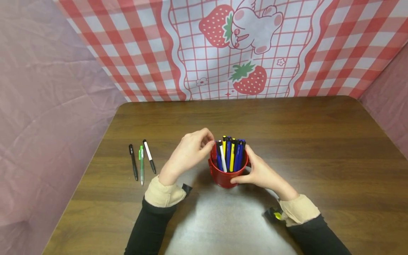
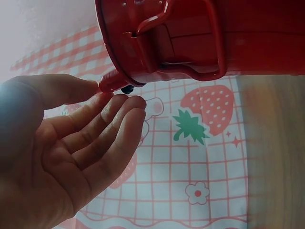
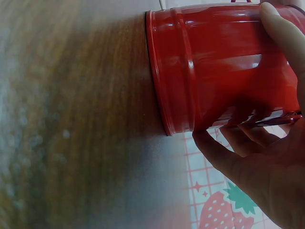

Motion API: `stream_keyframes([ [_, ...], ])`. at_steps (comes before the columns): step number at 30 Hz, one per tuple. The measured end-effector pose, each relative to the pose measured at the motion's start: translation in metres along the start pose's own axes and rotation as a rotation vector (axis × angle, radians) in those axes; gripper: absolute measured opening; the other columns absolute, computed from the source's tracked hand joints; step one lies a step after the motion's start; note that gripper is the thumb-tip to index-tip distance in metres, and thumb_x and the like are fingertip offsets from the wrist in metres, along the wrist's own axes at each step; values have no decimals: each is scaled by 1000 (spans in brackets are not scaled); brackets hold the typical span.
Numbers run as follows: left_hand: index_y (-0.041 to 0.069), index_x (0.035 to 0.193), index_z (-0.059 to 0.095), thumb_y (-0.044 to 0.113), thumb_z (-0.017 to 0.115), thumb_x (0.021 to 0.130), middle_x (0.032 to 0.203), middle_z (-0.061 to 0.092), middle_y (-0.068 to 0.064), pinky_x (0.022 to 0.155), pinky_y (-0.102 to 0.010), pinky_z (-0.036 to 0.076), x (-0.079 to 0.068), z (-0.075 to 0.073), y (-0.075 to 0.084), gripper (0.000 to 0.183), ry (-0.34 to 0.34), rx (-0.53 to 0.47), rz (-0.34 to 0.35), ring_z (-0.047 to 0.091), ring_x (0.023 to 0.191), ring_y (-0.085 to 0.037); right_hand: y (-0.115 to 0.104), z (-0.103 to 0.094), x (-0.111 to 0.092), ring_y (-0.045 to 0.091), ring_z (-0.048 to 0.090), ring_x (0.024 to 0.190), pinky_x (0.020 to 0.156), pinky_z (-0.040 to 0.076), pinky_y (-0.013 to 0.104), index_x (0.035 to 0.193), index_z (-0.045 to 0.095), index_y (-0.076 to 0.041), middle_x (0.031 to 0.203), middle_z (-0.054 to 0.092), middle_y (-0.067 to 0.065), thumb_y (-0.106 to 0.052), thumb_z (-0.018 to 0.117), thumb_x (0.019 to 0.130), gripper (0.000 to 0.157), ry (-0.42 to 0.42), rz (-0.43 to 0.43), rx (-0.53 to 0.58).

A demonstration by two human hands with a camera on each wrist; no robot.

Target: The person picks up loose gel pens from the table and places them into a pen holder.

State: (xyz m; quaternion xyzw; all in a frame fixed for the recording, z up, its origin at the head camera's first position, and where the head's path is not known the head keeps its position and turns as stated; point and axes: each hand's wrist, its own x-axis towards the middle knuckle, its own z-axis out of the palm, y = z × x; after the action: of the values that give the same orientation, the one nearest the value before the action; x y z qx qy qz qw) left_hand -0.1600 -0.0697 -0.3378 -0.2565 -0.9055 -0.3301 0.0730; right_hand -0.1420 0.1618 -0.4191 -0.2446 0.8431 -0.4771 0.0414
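A small red metal bucket (image 1: pixel 225 180) stands upright on the table, holding several blue, yellow, white and black pens (image 1: pixel 232 156). My right hand (image 1: pixel 262 171) grips it from the right side, thumb across the front; the right wrist view shows fingers wrapped around the bucket's wall (image 3: pixel 233 67). At the left rim, my left hand (image 1: pixel 191 150) pinches the top end of a red pen (image 2: pixel 108 82) between thumb and index finger. The other fingers of that hand are loosely bent. The pen's lower part is inside the bucket, hidden in the left wrist view.
Left of my left arm lie a black pen (image 1: pixel 133 162), a green clear pen (image 1: pixel 141 165) and a white-and-black pen (image 1: pixel 149 156). The brown wooden table (image 1: pixel 318 148) ends at a red checked cloth (image 1: pixel 140 49) with strawberries behind it.
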Motion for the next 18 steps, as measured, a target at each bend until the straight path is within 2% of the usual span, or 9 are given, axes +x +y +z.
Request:
stream_keyframes([
  [14, 11, 86, 61, 14, 58, 85, 76, 63, 3, 58, -18, 46, 4, -1, -2, 5, 9, -1, -5, 56, 65, -6, -5, -1, 2, 17, 54, 104, 92, 43, 43, 133, 28, -17, 122, 52, 5, -33, 85, 58, 95, -12, 24, 18],
  [18, 11, 86, 61, 16, 58, 86, 77, 63, 2, 59, -20, 47, 5, -5, -6, 5, 27, 10, -41, 56, 66, -7, -6, -2, 2, 20, 54, 105, 93, 42, 45, 134, 28, -16, 123, 52, 7, -33, 85, 58, 96, -12, 19, 9],
])
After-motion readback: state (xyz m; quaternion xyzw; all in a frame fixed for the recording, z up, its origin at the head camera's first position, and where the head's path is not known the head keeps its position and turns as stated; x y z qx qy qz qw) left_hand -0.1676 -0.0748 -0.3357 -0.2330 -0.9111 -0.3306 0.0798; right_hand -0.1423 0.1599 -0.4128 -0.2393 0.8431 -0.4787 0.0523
